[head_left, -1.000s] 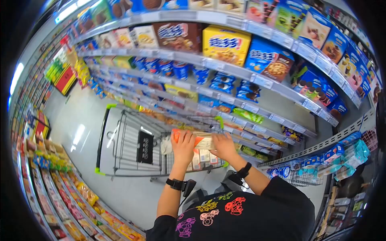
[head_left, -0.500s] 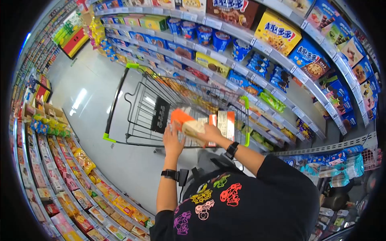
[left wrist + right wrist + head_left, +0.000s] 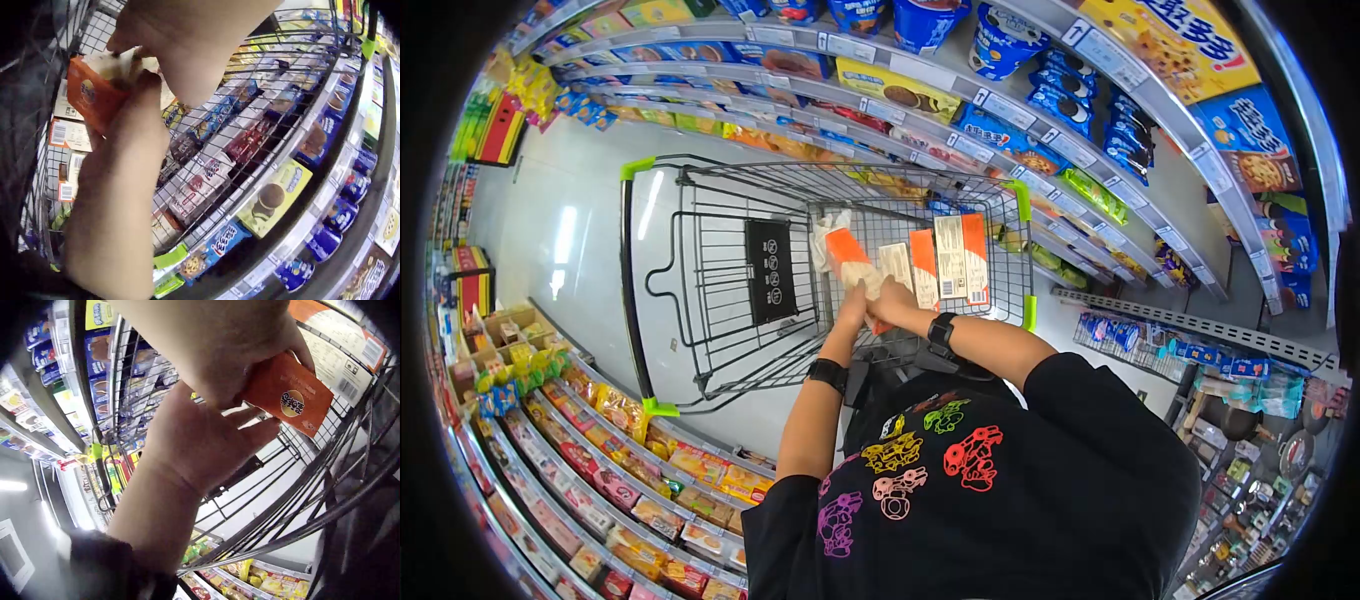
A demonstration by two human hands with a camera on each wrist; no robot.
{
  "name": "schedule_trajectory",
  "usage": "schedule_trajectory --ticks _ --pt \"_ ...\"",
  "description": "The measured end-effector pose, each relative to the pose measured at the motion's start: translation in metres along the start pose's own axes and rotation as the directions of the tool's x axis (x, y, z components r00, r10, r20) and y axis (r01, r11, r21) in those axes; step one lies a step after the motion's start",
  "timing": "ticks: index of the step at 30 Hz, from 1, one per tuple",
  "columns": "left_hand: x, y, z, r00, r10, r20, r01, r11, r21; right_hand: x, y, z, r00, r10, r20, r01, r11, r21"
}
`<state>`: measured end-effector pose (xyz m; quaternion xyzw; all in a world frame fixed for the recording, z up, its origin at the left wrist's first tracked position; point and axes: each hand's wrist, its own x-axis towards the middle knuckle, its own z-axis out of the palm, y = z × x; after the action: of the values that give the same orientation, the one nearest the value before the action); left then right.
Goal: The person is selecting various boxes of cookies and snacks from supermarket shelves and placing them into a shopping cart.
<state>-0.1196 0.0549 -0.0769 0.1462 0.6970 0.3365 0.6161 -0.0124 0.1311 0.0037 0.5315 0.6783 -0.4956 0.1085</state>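
Observation:
An orange-and-cream food box (image 3: 841, 245) is held low over the shopping cart, its long side slanting toward the person. The right hand (image 3: 892, 297) grips it around the near part; in the right wrist view the orange end (image 3: 290, 395) with a round logo sticks out past the fingers. Beside it, the left hand (image 3: 854, 303) holds the same box at its edge, the two hands almost touching. In the left wrist view the left hand (image 3: 169, 50) covers much of the box's top. Similar boxes (image 3: 960, 260) lie in the cart just right of the hands.
The wire cart (image 3: 735, 270) has green corner caps and a black sign panel (image 3: 771, 270). A whitish wrapped item (image 3: 825, 235) lies in it. Shelves of blue cookie packs (image 3: 1000, 40) run along the far side. Another snack shelf (image 3: 630, 480) curves along the lower left.
The box has gone lower toward the cart and turned, its long side now pointing more toward the person. Both hands have drawn together on it, and the cart appears larger and closer.

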Motion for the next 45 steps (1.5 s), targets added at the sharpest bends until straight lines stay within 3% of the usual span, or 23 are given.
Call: schedule_trajectory --ticks 2,5,6,9,10,13,14,17,18,20,23,26,27,30,33,35,37,39,41,44,45 --pt "-0.027 0.048 0.006 0.984 -0.178 -0.022 0.167 0.954 -0.249 0.013 0.006 0.022 0.998 0.062 0.002 -0.061 0.991 -0.119" --pt "0.032 -0.021 0.000 0.988 -0.052 0.144 0.097 0.942 -0.322 0.023 0.018 0.043 0.994 0.067 -0.088 -0.078 0.989 -0.123" --pt "0.042 -0.034 0.002 0.997 -0.029 0.075 0.050 0.956 -0.290 0.024 0.019 0.043 0.993 0.043 -0.112 -0.053 0.995 -0.085" --pt "0.078 -0.096 0.005 0.998 -0.035 0.049 0.046 0.971 -0.234 0.040 0.037 0.061 0.976 -0.030 -0.214 0.028 1.000 -0.015" --pt "0.067 -0.086 0.006 0.996 -0.016 0.089 0.041 0.958 -0.283 0.046 0.039 0.065 0.970 -0.026 -0.241 0.024 1.000 -0.012" --pt "0.058 -0.070 -0.002 0.945 -0.218 0.245 0.272 0.938 -0.213 0.056 0.044 0.068 0.966 0.000 -0.260 0.003 1.000 0.012" --pt "0.062 -0.078 0.001 0.958 -0.204 0.201 0.242 0.952 -0.187 0.061 0.043 0.065 0.970 0.018 -0.241 -0.008 0.999 0.044" --pt "0.047 -0.047 -0.002 0.887 -0.396 0.236 0.430 0.896 -0.115 0.066 0.044 0.071 0.972 0.008 -0.237 -0.002 1.000 0.026" --pt "0.044 -0.043 -0.002 0.888 -0.403 0.222 0.434 0.894 -0.114 0.064 0.044 0.075 0.969 -0.002 -0.246 0.003 1.000 0.004" --pt "0.039 -0.033 0.000 0.889 -0.413 0.197 0.438 0.892 -0.109 0.061 0.044 0.082 0.983 0.066 -0.174 -0.073 0.997 -0.035" --pt "0.064 -0.083 -0.011 0.841 -0.406 0.358 0.475 0.870 -0.130 0.049 0.042 0.083 0.994 0.093 -0.057 -0.098 0.990 -0.100" --pt "0.040 -0.052 -0.009 0.850 -0.440 0.289 0.466 0.884 -0.025 0.051 0.056 0.086 0.998 -0.035 0.048 0.041 0.992 -0.123" --pt "0.036 -0.050 -0.011 0.838 -0.434 0.331 0.466 0.885 -0.018 0.050 0.059 0.084 0.992 -0.099 0.080 0.109 0.986 -0.125" --pt "0.023 -0.041 -0.019 0.815 -0.407 0.414 0.463 0.885 -0.042 0.048 0.062 0.071 0.975 -0.059 0.216 0.092 0.985 -0.143" --pt "0.033 -0.060 -0.018 0.829 -0.450 0.333 0.494 0.868 -0.056 0.038 0.063 0.080 0.997 -0.057 0.057 0.053 0.996 0.067" --pt "0.040 -0.082 -0.022 0.836 -0.378 0.399 0.447 0.890 -0.093 0.032 0.054 0.077 0.990 0.039 0.133 -0.066 0.976 0.207" --pt "0.046 -0.091 -0.021 0.791 -0.367 0.490 0.516 0.830 -0.211 0.075 0.104 0.128 0.979 -0.084 0.188 0.021 0.949 0.314" --pt "0.071 -0.115 -0.023 0.765 -0.497 0.409 0.596 0.787 -0.159 0.070 0.097 0.136 0.995 -0.060 0.077 0.024 0.916 0.401" --pt "0.058 -0.085 -0.022 0.807 -0.454 0.378 0.543 0.821 -0.174 0.036 0.060 0.103 0.986 0.133 0.102 -0.156 0.950 0.269" --pt "0.018 -0.037 -0.017 0.844 -0.397 0.360 0.486 0.850 -0.203 0.062 0.082 0.121 0.997 -0.013 -0.082 0.012 1.000 -0.017" --pt "0.011 -0.028 -0.017 0.854 -0.381 0.354 0.471 0.855 -0.215 0.055 0.076 0.111 0.998 -0.038 -0.045 0.037 0.999 -0.034"
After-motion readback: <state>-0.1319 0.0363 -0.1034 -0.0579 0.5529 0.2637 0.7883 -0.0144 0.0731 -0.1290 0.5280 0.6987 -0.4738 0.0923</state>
